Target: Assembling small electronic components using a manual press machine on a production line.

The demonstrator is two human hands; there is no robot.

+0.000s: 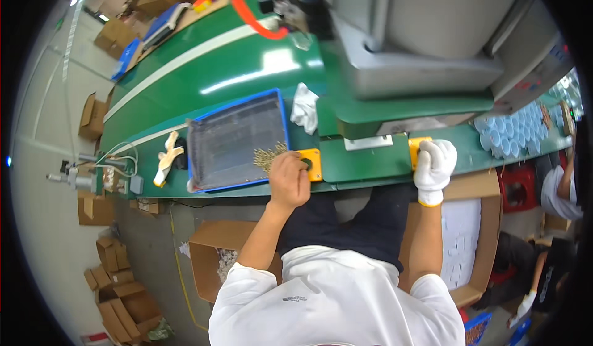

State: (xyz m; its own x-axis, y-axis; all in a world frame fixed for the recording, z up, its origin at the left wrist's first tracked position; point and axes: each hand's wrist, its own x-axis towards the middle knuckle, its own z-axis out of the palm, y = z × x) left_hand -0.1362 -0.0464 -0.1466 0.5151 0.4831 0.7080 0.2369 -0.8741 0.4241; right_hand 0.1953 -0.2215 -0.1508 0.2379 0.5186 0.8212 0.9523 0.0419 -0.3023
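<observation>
My bare left hand (289,178) is closed at the left side of a yellow button box (315,172), its thumb side by the round black button. Whether anything is inside its curled fingers is hidden. Just left of it, a heap of thin brass-coloured metal pins (265,157) lies in the right corner of a blue-rimmed tray (235,124) with a dark bottom. A white knit glove covers my right hand (435,166). Its fingers are bent together against a second yellow button box (415,153) and partly cover it.
A large grey machine (426,68) rises above the green bench (364,168). White cloth (304,108) and a loose glove (165,159) lie beside the tray. Pale blue cups (509,130) stand in rows at the right. Cardboard boxes (225,232) flank my legs; other people sit at far right.
</observation>
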